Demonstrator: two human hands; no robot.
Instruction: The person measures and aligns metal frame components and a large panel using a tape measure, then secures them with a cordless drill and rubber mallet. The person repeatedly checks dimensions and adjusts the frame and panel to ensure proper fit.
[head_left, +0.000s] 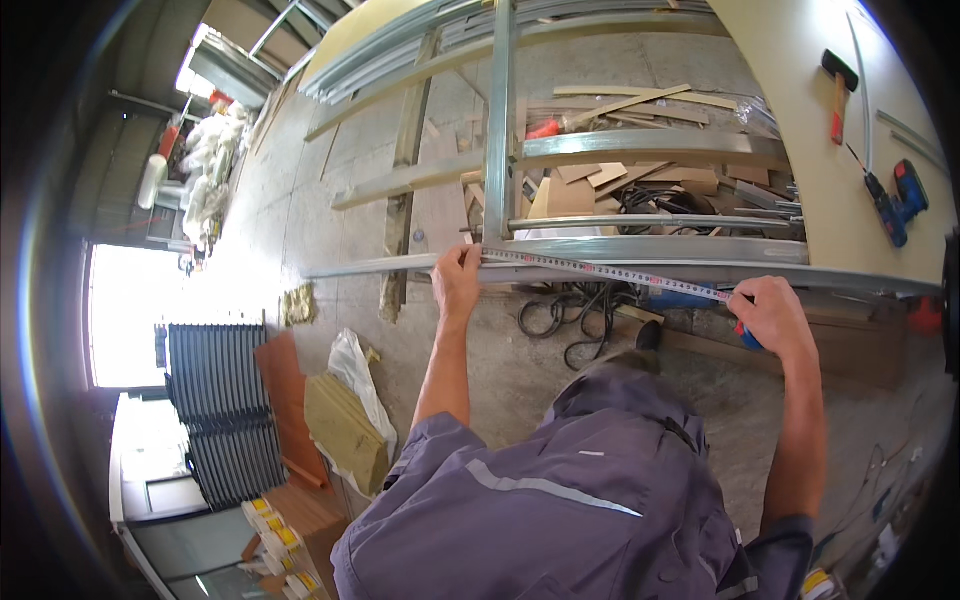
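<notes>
One tape [606, 271] between both grips [457, 283] [776, 313]

Head view: left fisheye of a head-worn pair, looking steeply down and forward from above the person's purple-grey jacket [530, 510], which is nearest the lens, the metal frame [650, 148] farther out, straight edges bowing rimward
</notes>
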